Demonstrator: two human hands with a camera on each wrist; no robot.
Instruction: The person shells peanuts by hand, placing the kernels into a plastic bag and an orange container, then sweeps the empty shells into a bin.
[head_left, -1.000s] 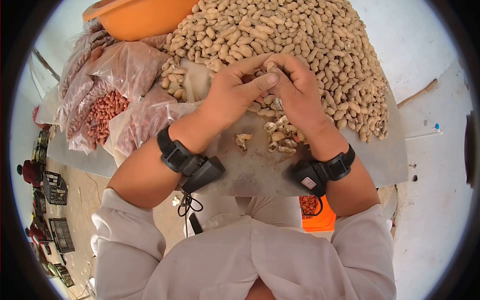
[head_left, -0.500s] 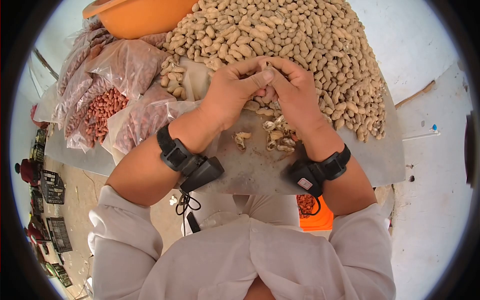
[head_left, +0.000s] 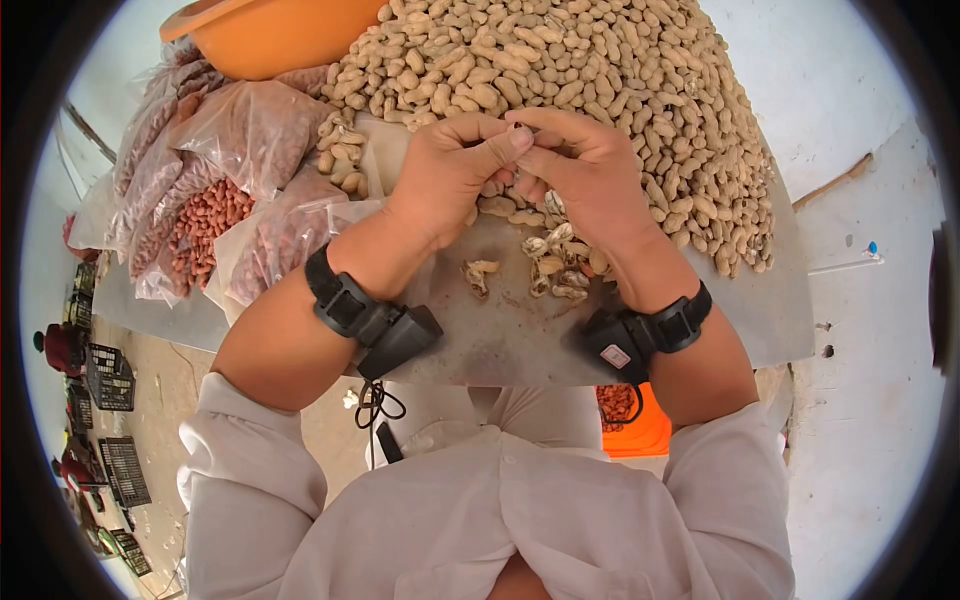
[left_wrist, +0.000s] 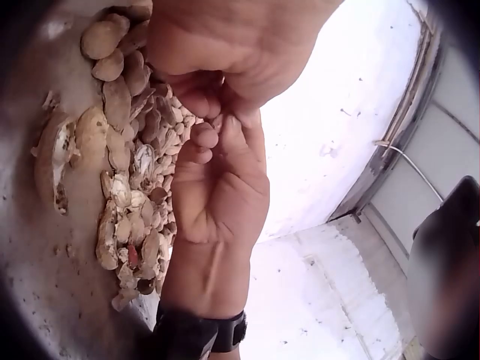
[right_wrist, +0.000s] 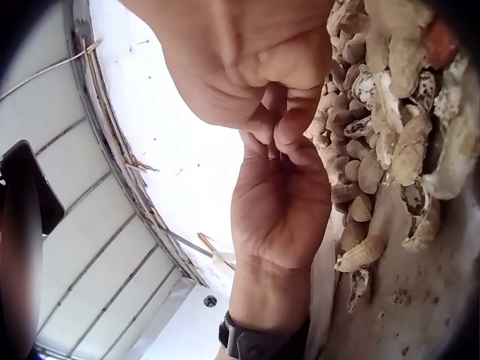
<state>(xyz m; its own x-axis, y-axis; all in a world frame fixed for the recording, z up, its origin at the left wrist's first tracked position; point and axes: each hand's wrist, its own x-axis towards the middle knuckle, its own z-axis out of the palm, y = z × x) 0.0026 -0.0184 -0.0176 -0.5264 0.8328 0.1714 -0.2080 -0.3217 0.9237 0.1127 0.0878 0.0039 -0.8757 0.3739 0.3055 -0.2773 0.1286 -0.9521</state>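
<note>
In the head view my left hand (head_left: 435, 180) and right hand (head_left: 600, 185) meet at the fingertips over the near edge of the peanut pile (head_left: 690, 130). Thumbs and bent fingers pinch a small dark bit of a peanut (head_left: 517, 126), mostly hidden between them. Both wrist views show the fingertips touching, with the peanut largely covered. Cracked shells (head_left: 555, 265) lie on the grey tabletop (head_left: 500, 345) below the right hand, and a separate broken shell (head_left: 480, 277) lies to their left.
Clear bags of red kernels (head_left: 250, 135) stand at the left, one showing loose kernels (head_left: 208, 225). An orange basin (head_left: 285, 40) sits behind them. Below the table edge is an orange container (head_left: 645, 430) with reddish contents. Black crates (head_left: 123, 470) stand on the floor at far left.
The left hand has shifted slightly left and the two hands have spread a little. The pale shell that showed between the fingertips a second ago is out of sight.
</note>
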